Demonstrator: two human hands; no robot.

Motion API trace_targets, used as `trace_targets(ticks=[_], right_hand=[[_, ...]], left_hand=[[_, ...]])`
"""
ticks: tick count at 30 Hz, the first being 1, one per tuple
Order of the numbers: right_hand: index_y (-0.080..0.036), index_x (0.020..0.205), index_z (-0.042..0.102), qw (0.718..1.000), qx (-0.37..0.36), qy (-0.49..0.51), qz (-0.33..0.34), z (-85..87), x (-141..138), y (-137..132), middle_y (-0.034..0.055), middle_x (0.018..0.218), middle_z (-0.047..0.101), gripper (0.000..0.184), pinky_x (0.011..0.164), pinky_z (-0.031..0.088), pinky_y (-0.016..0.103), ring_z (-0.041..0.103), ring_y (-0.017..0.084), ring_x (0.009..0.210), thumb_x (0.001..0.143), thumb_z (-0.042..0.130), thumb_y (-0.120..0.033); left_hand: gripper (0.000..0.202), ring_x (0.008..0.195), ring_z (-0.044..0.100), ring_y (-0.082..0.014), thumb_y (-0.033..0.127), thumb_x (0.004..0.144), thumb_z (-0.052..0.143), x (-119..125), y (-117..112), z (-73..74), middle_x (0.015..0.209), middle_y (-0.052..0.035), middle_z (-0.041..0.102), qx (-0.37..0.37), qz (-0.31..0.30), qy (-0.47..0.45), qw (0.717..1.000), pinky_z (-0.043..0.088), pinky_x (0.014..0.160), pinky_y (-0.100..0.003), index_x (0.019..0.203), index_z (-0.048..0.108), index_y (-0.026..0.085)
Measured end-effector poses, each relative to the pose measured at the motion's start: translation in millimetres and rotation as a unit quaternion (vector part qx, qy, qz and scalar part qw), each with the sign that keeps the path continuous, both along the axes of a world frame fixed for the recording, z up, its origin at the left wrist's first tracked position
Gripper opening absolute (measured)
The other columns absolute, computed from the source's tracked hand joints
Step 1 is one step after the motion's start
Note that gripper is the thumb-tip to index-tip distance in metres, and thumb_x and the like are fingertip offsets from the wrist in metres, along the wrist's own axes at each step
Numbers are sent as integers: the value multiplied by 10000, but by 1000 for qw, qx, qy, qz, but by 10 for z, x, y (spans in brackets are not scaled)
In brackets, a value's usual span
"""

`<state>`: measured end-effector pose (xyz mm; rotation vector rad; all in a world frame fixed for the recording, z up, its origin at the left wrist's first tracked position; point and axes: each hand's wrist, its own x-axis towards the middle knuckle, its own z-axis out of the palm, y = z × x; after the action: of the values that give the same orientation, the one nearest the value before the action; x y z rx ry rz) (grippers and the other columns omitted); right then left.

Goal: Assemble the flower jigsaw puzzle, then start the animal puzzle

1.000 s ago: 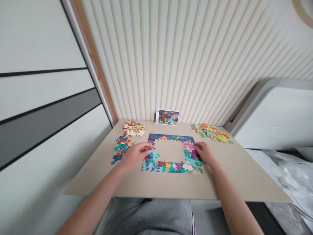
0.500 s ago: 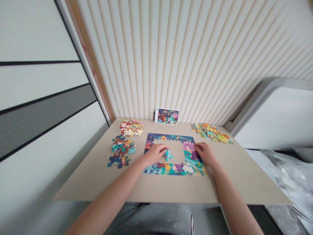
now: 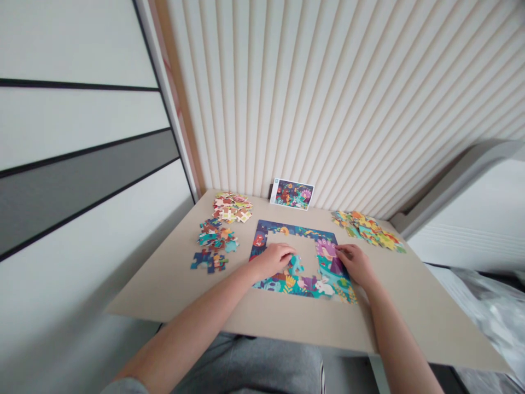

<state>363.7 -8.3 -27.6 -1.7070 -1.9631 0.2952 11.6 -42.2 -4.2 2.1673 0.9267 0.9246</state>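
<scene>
My left hand (image 3: 273, 261) is shut on a teal jigsaw piece (image 3: 296, 266), holding it over the inner edge of the gap in a partly built jigsaw puzzle (image 3: 287, 285). The puzzle is a colourful rectangular band of joined pieces around an open middle, where the bare board (image 3: 305, 249) shows. My right hand (image 3: 356, 265) rests on the puzzle's right side, its fingertips on the pink-and-purple area. That hand shows nothing in its fingers.
A picture card (image 3: 292, 193) leans against the ribbed wall. Loose pieces lie in heaps at upper left (image 3: 232, 207), left (image 3: 215, 238) and right (image 3: 366, 231), all on a tan tabletop (image 3: 197, 298). Crumpled plastic (image 3: 496, 323) lies beyond the right edge.
My left hand has carried the teal piece rightward, from the puzzle's left band to over the gap. My right hand stays on the puzzle. The whole view has shifted and tilted slightly.
</scene>
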Motion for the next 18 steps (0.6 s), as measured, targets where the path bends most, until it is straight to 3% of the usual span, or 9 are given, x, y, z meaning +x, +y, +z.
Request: trace_targets(ticks=[5, 9, 13, 16, 18], right_hand=[[-206, 1097, 758, 1000, 4, -3, 8, -13, 28, 24, 121, 1121, 694, 374, 914, 491, 401, 650, 265, 987, 900, 551, -447], [-211, 1087, 756, 1000, 3, -3, 15, -21, 40, 32, 123, 1120, 697, 376, 923, 492, 416, 658, 272, 986, 900, 544, -459], [-219, 1084, 755, 1000, 6, 3, 13, -29, 42, 33, 123, 1115, 701, 375, 921, 498, 426, 662, 280, 990, 894, 547, -466], [-218, 1079, 757, 1000, 11, 1, 15, -35, 40, 35, 126, 1114, 704, 373, 915, 501, 428, 661, 284, 994, 892, 544, -461], [-219, 1078, 759, 1000, 13, -1, 18, -46, 44, 41, 122, 1116, 706, 373, 908, 504, 423, 662, 282, 991, 892, 541, -458]], left_hand=[[212, 806, 657, -164, 118, 859, 604, 17, -54, 28, 957, -63, 727, 1, 14, 0, 1000, 511, 783, -271, 1034, 713, 170], [213, 768, 623, -149, 108, 861, 556, -61, -75, 160, 951, -55, 698, 4, 42, -17, 999, 490, 728, -255, 1007, 696, 175], [224, 724, 602, -150, 103, 877, 472, -374, -149, 406, 876, -34, 673, 11, 141, -23, 990, 464, 685, -261, 951, 665, 187], [202, 836, 618, -184, 87, 857, 477, -725, -257, 512, 891, -44, 665, 70, 174, 72, 980, 461, 791, -297, 872, 644, 199], [200, 816, 619, -189, 87, 861, 469, -961, -326, 488, 848, -38, 656, 72, 178, 145, 971, 456, 785, -302, 822, 622, 208]])
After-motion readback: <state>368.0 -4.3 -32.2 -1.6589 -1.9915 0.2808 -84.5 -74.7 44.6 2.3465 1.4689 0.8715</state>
